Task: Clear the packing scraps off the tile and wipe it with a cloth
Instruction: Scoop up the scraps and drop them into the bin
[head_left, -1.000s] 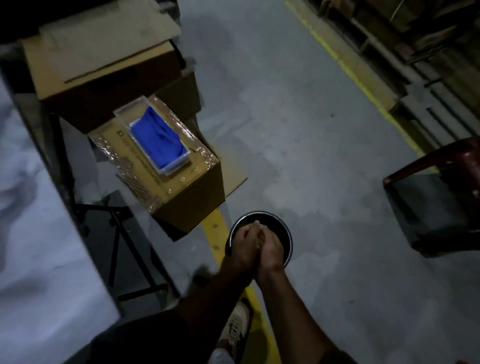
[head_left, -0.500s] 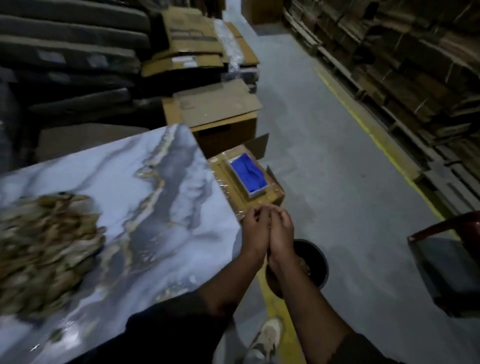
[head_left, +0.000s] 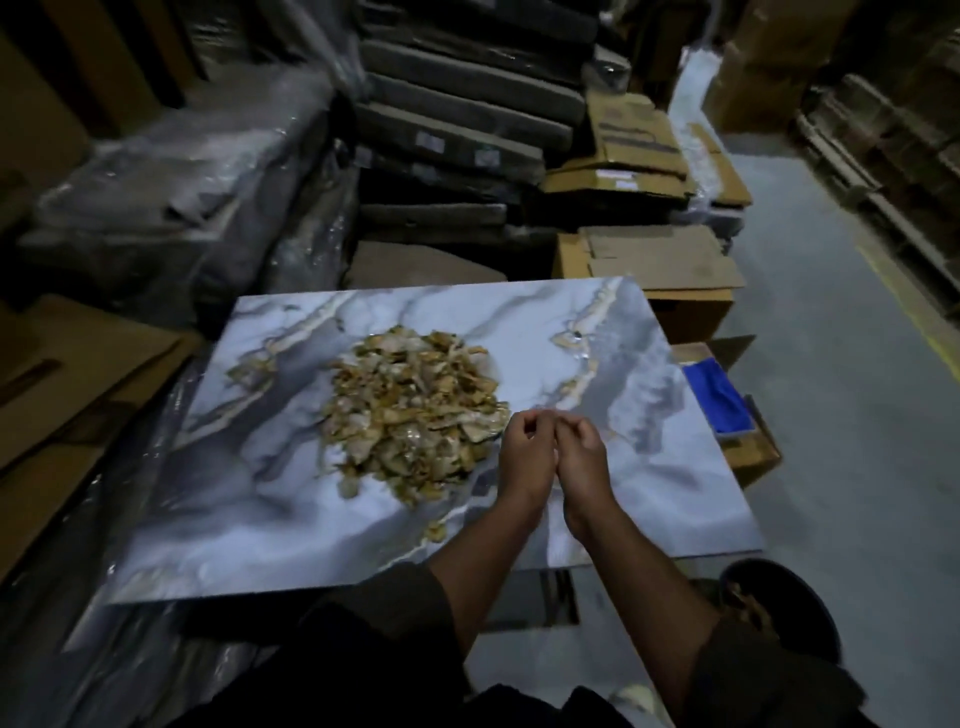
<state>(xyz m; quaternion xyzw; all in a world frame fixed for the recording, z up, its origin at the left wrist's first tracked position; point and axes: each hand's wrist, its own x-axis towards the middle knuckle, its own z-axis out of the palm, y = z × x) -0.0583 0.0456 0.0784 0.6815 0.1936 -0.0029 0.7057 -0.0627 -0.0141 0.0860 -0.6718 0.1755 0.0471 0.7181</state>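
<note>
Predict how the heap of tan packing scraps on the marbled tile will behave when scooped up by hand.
The heap of tan packing scraps is loose, thin, irregular flakes, so it probably feels light and crumbles apart. Stray bits at its near edge suggest pieces will spill from the hands. The glossy blue-grey marbled tile looks smooth, so pushed scraps should slide easily.

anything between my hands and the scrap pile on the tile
Nothing visible. The left hand and right hand hover side by side, fingers loosely curled, just right of the scrap pile, with only bare tile between.
</note>
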